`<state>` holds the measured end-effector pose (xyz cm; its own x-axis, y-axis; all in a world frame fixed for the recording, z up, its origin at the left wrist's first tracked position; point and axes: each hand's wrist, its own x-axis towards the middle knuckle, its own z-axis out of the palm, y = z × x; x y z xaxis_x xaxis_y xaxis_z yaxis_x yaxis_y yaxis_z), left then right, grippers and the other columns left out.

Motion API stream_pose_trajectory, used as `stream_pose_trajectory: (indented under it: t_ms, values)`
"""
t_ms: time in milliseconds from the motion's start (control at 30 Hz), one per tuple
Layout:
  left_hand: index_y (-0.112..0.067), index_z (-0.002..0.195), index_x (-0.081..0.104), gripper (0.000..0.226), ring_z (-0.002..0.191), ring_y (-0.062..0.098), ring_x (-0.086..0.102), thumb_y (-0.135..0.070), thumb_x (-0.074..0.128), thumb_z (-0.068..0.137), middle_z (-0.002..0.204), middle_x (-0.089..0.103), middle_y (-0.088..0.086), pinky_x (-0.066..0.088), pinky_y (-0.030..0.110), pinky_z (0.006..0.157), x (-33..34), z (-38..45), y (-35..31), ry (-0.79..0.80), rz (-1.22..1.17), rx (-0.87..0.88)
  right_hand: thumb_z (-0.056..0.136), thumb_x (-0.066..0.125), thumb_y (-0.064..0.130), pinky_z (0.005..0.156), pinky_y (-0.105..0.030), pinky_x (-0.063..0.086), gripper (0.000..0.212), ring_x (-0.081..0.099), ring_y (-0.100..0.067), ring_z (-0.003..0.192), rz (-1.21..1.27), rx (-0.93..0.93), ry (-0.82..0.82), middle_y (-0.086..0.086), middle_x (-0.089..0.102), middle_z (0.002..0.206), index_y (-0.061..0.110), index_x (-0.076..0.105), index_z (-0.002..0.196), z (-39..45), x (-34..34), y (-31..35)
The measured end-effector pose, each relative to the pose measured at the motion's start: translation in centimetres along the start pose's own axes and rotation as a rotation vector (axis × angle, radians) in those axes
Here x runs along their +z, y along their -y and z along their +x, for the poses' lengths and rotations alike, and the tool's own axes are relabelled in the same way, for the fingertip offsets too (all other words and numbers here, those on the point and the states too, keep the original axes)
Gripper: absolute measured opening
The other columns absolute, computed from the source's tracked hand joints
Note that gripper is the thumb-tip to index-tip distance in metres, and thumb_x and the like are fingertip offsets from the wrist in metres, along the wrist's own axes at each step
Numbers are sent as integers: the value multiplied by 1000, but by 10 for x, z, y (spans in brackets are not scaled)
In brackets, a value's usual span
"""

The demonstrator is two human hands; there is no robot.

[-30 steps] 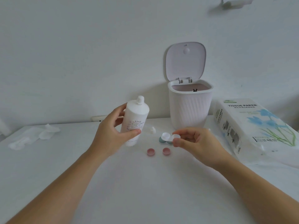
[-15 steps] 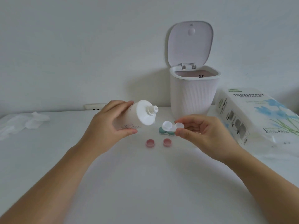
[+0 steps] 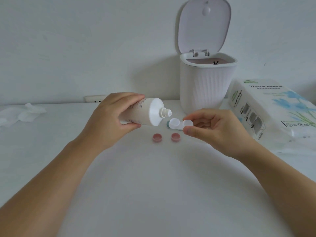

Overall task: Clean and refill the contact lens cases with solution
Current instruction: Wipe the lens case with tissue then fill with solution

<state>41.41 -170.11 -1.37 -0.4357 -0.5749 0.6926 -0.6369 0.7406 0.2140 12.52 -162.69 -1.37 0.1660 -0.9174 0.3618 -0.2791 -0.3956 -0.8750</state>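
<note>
Above a white table [image 3: 153,194], the left hand [image 3: 109,122] grips the solution bottle [image 3: 145,113], tipped on its side, uncapped nozzle pointing right and just above the lens case [image 3: 177,124]. Right hand [image 3: 215,129] pinches the white case at its right well between thumb and fingers, off the tabletop. Part of a teal piece [image 3: 168,124] shows behind the case; what it is cannot be told. Two pink caps [image 3: 166,137] lie apart on the table, just in front. Behind stands a ribbed bin [image 3: 205,86], lid raised; a tissue pack [image 3: 270,110] lies at right, crumpled tissues [image 3: 22,114] at far left.
</note>
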Motion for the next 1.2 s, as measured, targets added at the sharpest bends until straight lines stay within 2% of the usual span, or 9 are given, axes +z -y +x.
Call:
stream_pose_trajectory:
  t_ms: [67,167,267,433,567,733,933,1033,1200]
  values:
    - [-18,132,64,72,119,12,53,-8,93,67,127,57,-19,36,15,102,0,0,-1,-1,24,15,84,81,16,73,-12,54,20,74,-1,78,-5,3,16,11,79,83,31,76,96,0,0,-1]
    - [-14,131,64,70,117,17,53,-6,92,67,128,63,-8,39,24,101,-1,2,-2,-5,53,49,86,80,18,78,-15,56,20,75,-3,82,-28,12,25,12,79,85,34,75,97,0,0,-2]
    - [-11,130,65,67,116,19,54,-6,91,69,129,65,1,39,27,101,-1,4,-3,-5,78,80,87,79,17,75,-8,52,16,75,0,83,-39,26,35,14,79,84,31,76,94,0,0,-2]
    - [-11,130,65,66,117,22,55,-6,90,70,130,65,1,42,36,104,0,4,-2,-4,88,105,88,77,19,72,-2,46,13,73,6,83,-80,38,44,18,78,84,30,75,94,-2,-1,0]
    - [-12,131,64,66,118,23,55,-6,90,70,131,64,1,39,34,106,1,5,-1,-6,103,131,88,77,19,71,0,45,16,72,9,81,-108,22,38,22,77,82,35,76,90,-1,0,0]
    - [-10,130,65,62,118,28,58,-7,89,73,131,64,5,32,30,113,1,7,1,-18,124,182,89,77,21,70,2,43,24,70,12,81,-148,-3,61,26,76,81,43,71,96,-1,0,1]
    - [-9,129,65,60,119,32,59,-6,88,73,131,65,7,40,46,109,0,8,-1,-24,145,207,84,75,36,77,-7,51,16,72,6,85,-131,14,82,22,77,85,41,72,98,0,0,-2]
    - [-8,129,66,60,120,33,59,-6,88,73,132,64,8,37,46,113,0,8,-1,-29,157,200,77,73,47,82,-17,53,21,73,4,86,-114,24,89,20,78,86,40,73,97,0,2,-3]
    - [-7,128,66,59,121,34,60,-4,88,73,131,65,10,38,50,111,-2,9,-1,-36,174,217,74,73,51,84,-27,54,25,74,1,85,-126,26,102,19,78,85,40,73,96,1,3,-4]
